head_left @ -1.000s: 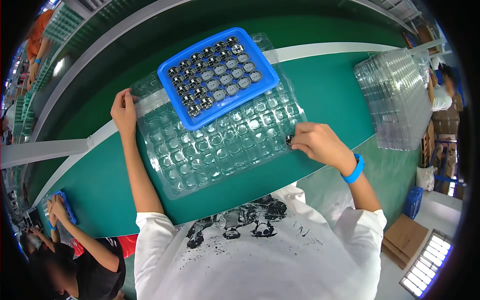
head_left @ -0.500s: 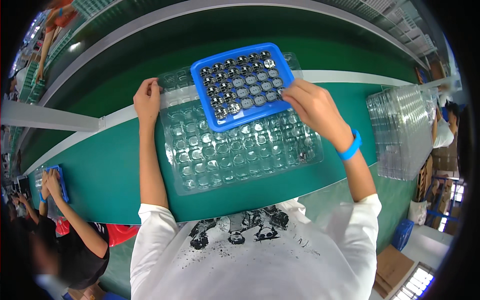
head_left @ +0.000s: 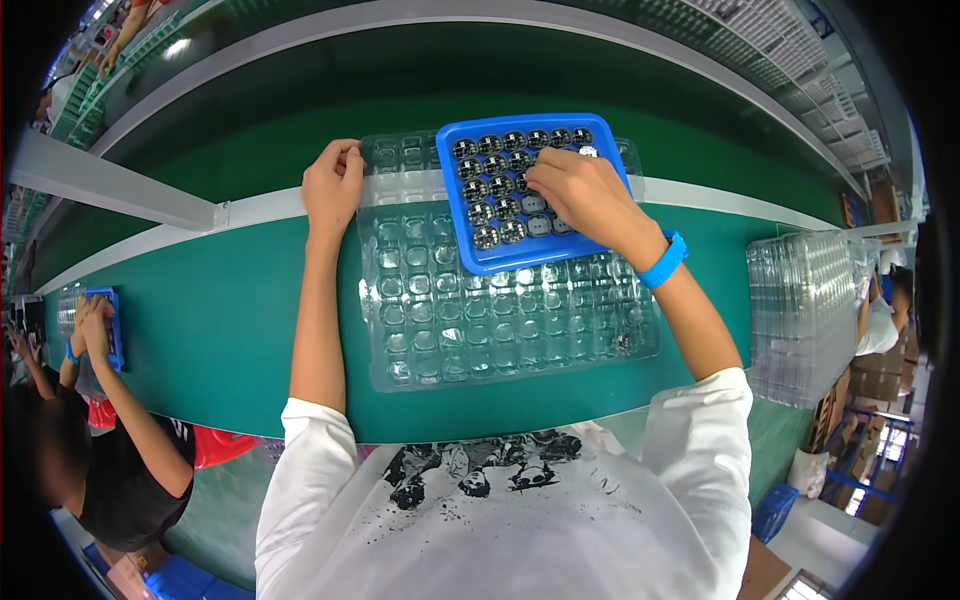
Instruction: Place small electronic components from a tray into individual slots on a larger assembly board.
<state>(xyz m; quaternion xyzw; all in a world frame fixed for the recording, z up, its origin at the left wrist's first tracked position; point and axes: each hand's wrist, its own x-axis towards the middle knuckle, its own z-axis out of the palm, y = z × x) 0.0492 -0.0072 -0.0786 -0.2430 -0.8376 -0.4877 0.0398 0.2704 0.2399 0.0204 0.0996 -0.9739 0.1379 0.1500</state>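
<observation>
A blue tray point(head_left: 548, 262) lies on a clear plastic blister sheet point(head_left: 440, 345), covering part of its upper half. Rows of small round parts fill the tray: shiny dark metallic ones point(head_left: 490, 166) and flat grey ones point(head_left: 539, 225). My right hand point(head_left: 590, 195) reaches over the tray, thumb and fingers pinched on a small shiny round part point(head_left: 523, 183) beside the grey ones. It hides several parts below. My left hand point(head_left: 333, 190) rests by the sheet's upper left corner, fingers curled; what they hold, if anything, is hidden.
Stacked clear plastic sheets point(head_left: 800, 320) stand to the right of the green worktop point(head_left: 240, 330). A pale rail point(head_left: 270, 208) runs along the worktop's far side, joined by a grey beam point(head_left: 110, 185) at left. Another person's hands point(head_left: 90, 325) work at a blue tray point(head_left: 117, 340) far left.
My right hand has moved from the tray's right edge inward to its middle, over the parts. My left hand stays curled by the sheet's corner. The whole view has turned slightly.
</observation>
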